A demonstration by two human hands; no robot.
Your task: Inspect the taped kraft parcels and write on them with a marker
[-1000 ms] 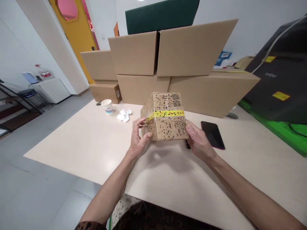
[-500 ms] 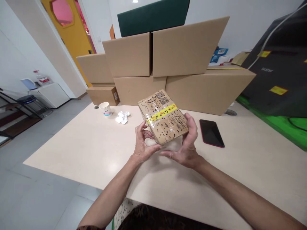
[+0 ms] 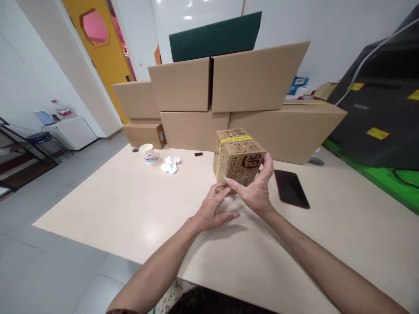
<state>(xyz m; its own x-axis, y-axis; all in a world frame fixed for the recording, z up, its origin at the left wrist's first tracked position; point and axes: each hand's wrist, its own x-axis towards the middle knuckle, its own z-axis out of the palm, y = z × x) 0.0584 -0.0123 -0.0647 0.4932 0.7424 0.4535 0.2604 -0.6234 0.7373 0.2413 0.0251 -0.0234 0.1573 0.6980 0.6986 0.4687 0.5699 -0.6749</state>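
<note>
A small cardboard box (image 3: 240, 159) with dark speckles, yellow tape and black printing is over the middle of the table, its printed end facing me. My right hand (image 3: 258, 189) grips that end, thumb at the lower left corner and fingers round the right side. Just below the same corner is my left hand (image 3: 214, 209), its fingertips close to the box and the right thumb, its own thumb stretched away. Whether the left fingertips touch the box is hard to see, and the box's underside is hidden.
On the pale table (image 3: 114, 209) lie a phone (image 3: 292, 188) at right, a crumpled tissue (image 3: 170, 165) and a small black object (image 3: 198, 154). A paper cup (image 3: 147, 153) stands at left. Large cartons (image 3: 196, 131) are stacked behind, topped by a dark green box (image 3: 216, 37).
The small box has turned and tipped, so its printed end now faces me, and it has shifted right. My left hand has come off its left side to the lower front corner.
</note>
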